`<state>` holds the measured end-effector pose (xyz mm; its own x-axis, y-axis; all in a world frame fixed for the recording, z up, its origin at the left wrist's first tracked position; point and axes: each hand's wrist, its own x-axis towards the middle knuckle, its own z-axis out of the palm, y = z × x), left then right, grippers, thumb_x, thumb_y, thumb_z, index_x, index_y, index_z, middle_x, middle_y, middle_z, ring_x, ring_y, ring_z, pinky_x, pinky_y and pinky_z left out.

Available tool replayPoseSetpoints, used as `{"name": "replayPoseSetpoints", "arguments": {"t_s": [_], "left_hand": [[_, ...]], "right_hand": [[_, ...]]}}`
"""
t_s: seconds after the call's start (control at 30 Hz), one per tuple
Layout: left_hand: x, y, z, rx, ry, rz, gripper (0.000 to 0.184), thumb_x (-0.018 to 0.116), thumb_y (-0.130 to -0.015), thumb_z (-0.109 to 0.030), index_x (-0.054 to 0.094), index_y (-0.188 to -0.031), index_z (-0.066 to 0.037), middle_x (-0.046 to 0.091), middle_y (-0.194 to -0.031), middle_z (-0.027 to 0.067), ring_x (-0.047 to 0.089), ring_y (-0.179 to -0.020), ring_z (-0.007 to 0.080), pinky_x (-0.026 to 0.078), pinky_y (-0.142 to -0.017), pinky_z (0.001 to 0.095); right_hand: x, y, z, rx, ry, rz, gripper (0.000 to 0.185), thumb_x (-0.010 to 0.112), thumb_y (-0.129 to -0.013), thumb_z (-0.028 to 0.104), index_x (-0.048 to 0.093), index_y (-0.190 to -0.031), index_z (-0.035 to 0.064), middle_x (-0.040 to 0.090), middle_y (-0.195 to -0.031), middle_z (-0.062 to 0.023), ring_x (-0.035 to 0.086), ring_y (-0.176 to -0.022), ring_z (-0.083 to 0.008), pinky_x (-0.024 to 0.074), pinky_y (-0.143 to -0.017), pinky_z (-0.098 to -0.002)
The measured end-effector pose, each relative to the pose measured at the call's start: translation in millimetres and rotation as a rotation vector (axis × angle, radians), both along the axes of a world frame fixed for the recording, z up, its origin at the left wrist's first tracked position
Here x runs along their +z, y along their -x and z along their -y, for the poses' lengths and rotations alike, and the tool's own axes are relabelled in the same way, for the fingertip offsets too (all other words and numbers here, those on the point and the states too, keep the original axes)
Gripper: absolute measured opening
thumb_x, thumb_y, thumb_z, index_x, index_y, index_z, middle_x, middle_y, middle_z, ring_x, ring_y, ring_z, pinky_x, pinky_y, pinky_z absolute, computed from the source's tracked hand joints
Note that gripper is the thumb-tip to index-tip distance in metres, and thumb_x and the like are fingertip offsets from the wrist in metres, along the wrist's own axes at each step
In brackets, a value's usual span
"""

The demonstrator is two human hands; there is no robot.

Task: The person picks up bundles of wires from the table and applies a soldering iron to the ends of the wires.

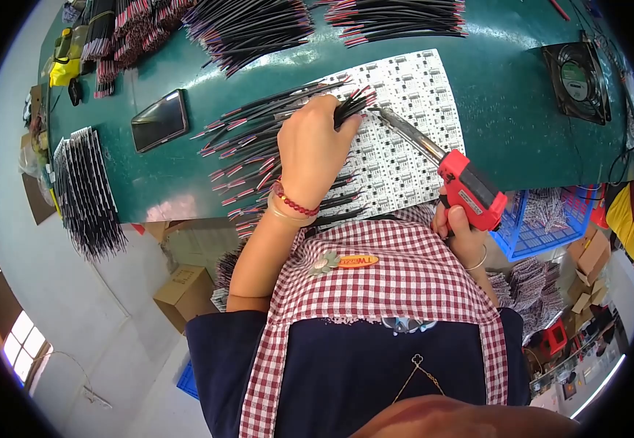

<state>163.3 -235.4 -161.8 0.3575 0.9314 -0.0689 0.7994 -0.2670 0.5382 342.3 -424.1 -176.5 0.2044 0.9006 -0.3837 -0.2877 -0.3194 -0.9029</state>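
My left hand (311,139) is closed around a bundle of black cables (350,109), whose stripped red and white ends point up and right. In my right hand (461,232) is a red soldering gun (470,191), gripped by its handle. Its metal tip reaches up and left, close to the cable ends; whether it touches anything I cannot tell. Beneath both lies a white sheet of circuit boards (412,124) with many small black parts. More black cables (251,157) lie in rows across the sheet's left part, sticking out past its edge.
Bundles of black cables (248,25) lie along the green table's (499,95) far side. A phone (159,120) is at left, beside a wired board sheet (83,190). A fan (577,80) stands at right. A blue crate (543,223) and cardboard boxes (186,296) are below the table.
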Motion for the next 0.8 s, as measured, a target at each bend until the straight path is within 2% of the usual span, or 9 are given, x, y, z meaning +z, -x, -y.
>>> {"name": "replayPoseSetpoints", "arguments": {"t_s": [0.1,0.17,0.37,0.57,0.7,0.8], "left_hand": [[4,1,0,0.006,-0.016,0.016,0.028,0.071,-0.074,-0.022,0.056,-0.069,0.001,0.06,-0.069,0.0166,0.059,-0.064,0.0371,0.046,-0.057,0.0424],[12,2,-2,0.003,0.116,-0.015,0.026,0.07,-0.075,-0.022,0.059,-0.068,0.0,0.06,-0.065,0.0165,0.059,-0.062,0.0365,0.046,-0.056,0.0426],[9,-1,-6,-0.065,0.07,-0.152,0.023,0.07,-0.074,-0.024,0.065,-0.07,-0.002,0.06,-0.061,0.0177,0.06,-0.06,0.0351,0.048,-0.056,0.042],[7,-1,-11,-0.078,0.083,-0.17,0.024,0.07,-0.073,-0.025,0.066,-0.07,-0.002,0.06,-0.06,0.0174,0.061,-0.06,0.034,0.048,-0.056,0.0418],[6,0,-13,-0.095,0.068,-0.175,0.024,0.07,-0.074,-0.025,0.066,-0.069,-0.002,0.06,-0.06,0.0174,0.061,-0.06,0.0339,0.048,-0.056,0.0416],[4,0,-14,-0.099,0.068,-0.104,0.03,0.07,-0.075,-0.026,0.062,-0.067,0.001,0.055,-0.057,0.0197,0.057,-0.058,0.0372,0.044,-0.056,0.0426]], "right_hand": [[-1,0,1,-0.009,-0.008,0.01,0.041,0.053,-0.093,0.029,0.045,-0.116,-0.0034,0.046,-0.059,-0.0053,0.04,-0.048,-0.0104,0.0374,-0.049,-0.0261],[-1,-1,1,-0.02,-0.016,0.014,0.04,0.053,-0.093,0.029,0.046,-0.115,-0.0033,0.046,-0.059,-0.0054,0.04,-0.048,-0.0104,0.0374,-0.049,-0.0261],[-2,-2,1,-0.005,-0.008,0.026,0.037,0.052,-0.093,0.027,0.046,-0.114,-0.0026,0.047,-0.06,-0.0056,0.041,-0.048,-0.0105,0.0377,-0.049,-0.0258],[0,0,-1,0.001,0.028,0.047,0.035,0.053,-0.092,0.026,0.048,-0.112,-0.002,0.049,-0.062,-0.0057,0.041,-0.048,-0.0101,0.0362,-0.046,-0.0244],[1,-1,-3,0.005,0.025,0.062,0.029,0.053,-0.092,0.027,0.051,-0.094,-0.0019,0.048,-0.06,-0.0049,0.041,-0.048,-0.0098,0.0351,-0.046,-0.0243],[1,-1,-3,0.035,0.069,0.096,0.03,0.053,-0.091,0.028,0.05,-0.083,-0.0004,0.047,-0.059,-0.0046,0.041,-0.047,-0.0099,0.0342,-0.045,-0.0244]]}}
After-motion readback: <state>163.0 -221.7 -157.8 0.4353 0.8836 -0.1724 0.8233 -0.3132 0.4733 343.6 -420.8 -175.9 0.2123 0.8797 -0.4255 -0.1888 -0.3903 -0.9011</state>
